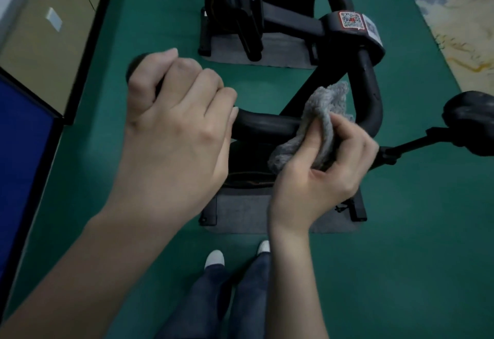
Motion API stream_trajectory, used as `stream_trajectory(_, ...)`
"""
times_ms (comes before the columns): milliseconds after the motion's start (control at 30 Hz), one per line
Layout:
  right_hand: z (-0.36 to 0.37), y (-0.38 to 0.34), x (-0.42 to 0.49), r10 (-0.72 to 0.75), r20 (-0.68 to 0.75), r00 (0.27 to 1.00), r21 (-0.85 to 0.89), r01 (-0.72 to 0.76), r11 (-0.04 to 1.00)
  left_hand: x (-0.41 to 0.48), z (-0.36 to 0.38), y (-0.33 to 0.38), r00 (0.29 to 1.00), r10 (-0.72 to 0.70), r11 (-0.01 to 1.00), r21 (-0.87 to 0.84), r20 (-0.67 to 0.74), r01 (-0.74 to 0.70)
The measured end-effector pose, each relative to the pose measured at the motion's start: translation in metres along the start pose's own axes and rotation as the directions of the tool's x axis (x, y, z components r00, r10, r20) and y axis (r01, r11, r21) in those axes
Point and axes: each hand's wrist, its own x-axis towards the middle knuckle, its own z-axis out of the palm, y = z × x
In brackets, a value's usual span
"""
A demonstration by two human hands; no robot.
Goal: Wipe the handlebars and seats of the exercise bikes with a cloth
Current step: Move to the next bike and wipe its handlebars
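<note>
Gripping the handlebar (267, 125): left hand (171, 135) bare, right hand (320, 167) through cloth (326, 114).

We see both forearms bare, no sleeves, no watch, no rings, no gloves. Left hand (171, 135) and right hand (318, 178): nails short and unpainted where visible. Legs in dark blue denim jeans (222, 304), loose cut, hems falling over the shoes. White shoes (214, 258), rounded plain toes, only the front parts showing below the hems.
</note>
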Motion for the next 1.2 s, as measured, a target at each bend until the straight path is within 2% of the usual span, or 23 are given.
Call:
stream_trajectory(67,-0.002,0.0,0.013,0.047,0.078,0.996,-0.08,-0.041,0.996,0.001,0.007,0.005,1.0,-0.006,0.998,0.057,0.015,0.005)
stream_trajectory(100,-0.001,-0.003,0.018,0.03,0.146,0.989,-0.087,-0.017,0.996,-0.001,0.01,0.007,1.0,-0.023,0.997,0.07,0.016,0.022)
stream_trajectory(167,0.006,-0.015,0.027,-0.006,0.388,0.921,-0.086,0.043,0.995,0.0,0.01,0.009,0.999,-0.036,0.996,0.08,-0.002,0.036)
stream_trajectory(233,0.013,-0.027,0.037,-0.014,0.65,0.759,-0.076,0.084,0.994,0.001,0.008,0.009,0.999,-0.045,0.995,0.091,-0.017,0.047)
stream_trajectory(333,0.025,-0.029,0.068,0.099,0.877,0.469,-0.122,0.02,0.992,0.0,0.012,0.008,1.0,-0.029,0.995,0.093,-0.009,0.029)
stream_trajectory(467,0.047,-0.023,0.093,0.164,0.986,0.029,-0.164,0.012,0.986,0.0,0.014,0.007,0.999,-0.008,0.994,0.104,-0.042,0.012)
stream_trajectory(533,0.054,-0.02,0.098,0.176,0.979,-0.106,-0.172,0.049,0.984,0.0,0.016,0.006,0.998,0.003,0.991,0.137,-0.064,0.005)
stream_trajectory(567,0.056,-0.017,0.101,0.18,0.973,-0.147,-0.17,0.082,0.982,0.0,0.016,0.006,0.997,0.013,0.987,0.158,-0.07,-0.002)
stream_trajectory(767,0.064,-0.003,0.12,0.29,0.903,-0.319,-0.237,0.193,0.952,0.0,0.011,0.011,0.999,-0.025,0.977,0.209,-0.038,0.033)
stream_trajectory(900,0.078,-0.002,0.117,0.3,0.884,-0.359,-0.231,0.223,0.947,0.004,0.009,0.031,0.987,-0.152,0.979,0.131,-0.042,0.156)
stream_trajectory(1000,0.075,0.004,0.122,0.36,0.855,-0.374,-0.306,0.196,0.932,0.009,0.016,0.05,0.99,-0.138,0.989,0.045,0.007,0.137)
stream_trajectory(1100,0.068,0.018,0.141,0.415,0.814,-0.407,-0.322,0.278,0.905,0.011,0.025,0.059,0.987,-0.145,0.989,0.023,0.074,0.144)
stream_trajectory(1200,0.056,0.028,0.156,0.412,0.816,-0.406,-0.281,0.344,0.896,0.012,0.031,0.06,0.981,-0.17,0.985,0.053,0.091,0.165)
